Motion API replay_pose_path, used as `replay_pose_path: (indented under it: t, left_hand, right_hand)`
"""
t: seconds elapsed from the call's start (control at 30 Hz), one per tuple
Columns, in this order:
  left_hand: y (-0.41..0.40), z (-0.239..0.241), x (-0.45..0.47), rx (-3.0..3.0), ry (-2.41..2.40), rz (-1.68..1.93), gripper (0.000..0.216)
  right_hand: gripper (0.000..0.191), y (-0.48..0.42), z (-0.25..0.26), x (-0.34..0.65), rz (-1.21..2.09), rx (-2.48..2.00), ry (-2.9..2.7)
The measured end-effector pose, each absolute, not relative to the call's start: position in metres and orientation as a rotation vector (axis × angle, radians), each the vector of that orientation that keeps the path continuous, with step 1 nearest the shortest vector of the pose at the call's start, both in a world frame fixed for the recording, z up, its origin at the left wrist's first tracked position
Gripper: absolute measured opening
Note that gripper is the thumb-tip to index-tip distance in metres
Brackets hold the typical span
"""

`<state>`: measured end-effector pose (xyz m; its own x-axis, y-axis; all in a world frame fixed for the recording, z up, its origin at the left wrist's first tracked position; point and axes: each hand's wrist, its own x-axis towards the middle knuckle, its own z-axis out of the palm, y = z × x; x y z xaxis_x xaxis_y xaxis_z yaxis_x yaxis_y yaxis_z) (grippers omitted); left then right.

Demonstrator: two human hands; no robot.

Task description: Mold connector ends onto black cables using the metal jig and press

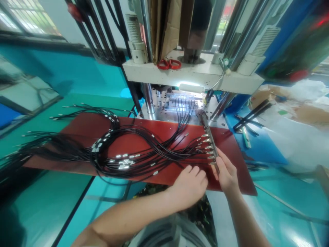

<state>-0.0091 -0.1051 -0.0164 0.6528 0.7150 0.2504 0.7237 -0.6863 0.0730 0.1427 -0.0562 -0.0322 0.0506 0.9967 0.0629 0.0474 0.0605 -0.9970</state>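
Observation:
My right hand (228, 173) grips the lower end of a long, narrow metal bar (211, 142) with a round, bolt-like head at its far end. Along the bar's left side sit several small metal connectors (209, 147) on the ends of black cables (144, 132). Just left of it, my left hand (191, 185) is loosely curled over the near edge of the reddish-brown board (169, 176). Its thumb and whatever lies under the fingertips are hidden. The cables loop across the board, with silvery tags on them.
Behind the board stands a press with a lit metal bed (180, 103), steel posts and a white plate (154, 70). Red-handled scissors (169, 64) lie on that plate. Pliers (246, 123) and a utility knife (246, 137) lie to the right, beside plastic bags (295, 137).

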Motion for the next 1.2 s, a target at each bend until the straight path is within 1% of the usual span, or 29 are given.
replay_pose_path:
  t: [0.13, 0.37, 0.43, 0.5, 0.57, 0.6, 0.7, 0.73, 0.8, 0.87, 0.93, 1.03, 1.2]
  left_hand:
    - [-0.108, -0.024, -0.013, -2.813, -1.287, -0.367, 0.016]
    - [-0.108, -0.020, -0.020, -2.866, -1.233, -0.362, 0.015]
    - [-0.117, -0.011, -0.029, -2.943, -1.208, -0.429, 0.013]
    - [-0.129, 0.005, -0.044, -3.082, -1.144, -0.589, 0.013]
    - [-0.138, 0.027, -0.064, -3.182, -1.185, -0.872, 0.014]
    - [-0.139, 0.039, -0.073, -3.159, -1.319, -1.085, 0.015]
    - [-0.116, 0.068, -0.089, -2.742, -1.931, -1.941, 0.013]
    - [-0.100, 0.073, -0.088, -2.593, -2.073, -2.224, 0.012]
    - [-0.062, 0.073, -0.078, -2.445, -2.191, -2.687, 0.013]
    - [-0.025, 0.062, -0.062, -2.461, -2.260, -2.923, 0.017]
    - [0.004, 0.047, -0.047, -2.550, -2.350, -2.965, 0.021]
    - [0.026, 0.025, -0.035, -2.644, -2.459, -2.938, 0.022]
    - [0.033, 0.011, -0.035, -2.724, -2.558, -2.687, 0.021]
  right_hand:
    - [0.047, -0.058, -0.030, 0.142, 1.095, -1.220, -1.251]
    - [0.048, -0.059, -0.028, 0.141, 1.089, -1.274, -1.185]
    - [0.049, -0.058, -0.029, 0.141, 1.098, -1.282, -1.111]
    - [0.050, -0.058, -0.029, 0.141, 1.107, -1.282, -1.042]
    - [0.051, -0.058, -0.030, 0.141, 1.117, -1.283, -1.006]
    - [0.050, -0.058, -0.030, 0.142, 1.120, -1.287, -1.008]
    - [0.049, -0.060, -0.028, 0.142, 1.132, -1.289, -1.079]
    - [0.049, -0.061, -0.028, 0.143, 1.143, -1.284, -1.115]
    - [0.051, -0.062, -0.027, 0.143, 1.169, -1.284, -1.142]
    - [0.053, -0.064, -0.026, 0.143, 1.190, -1.302, -1.123]
    - [0.054, -0.064, -0.026, 0.143, 1.198, -1.318, -1.095]
    - [0.055, -0.064, -0.024, 0.142, 1.194, -1.325, -1.068]
    - [0.053, -0.064, -0.019, 0.137, 1.202, -1.318, -1.056]
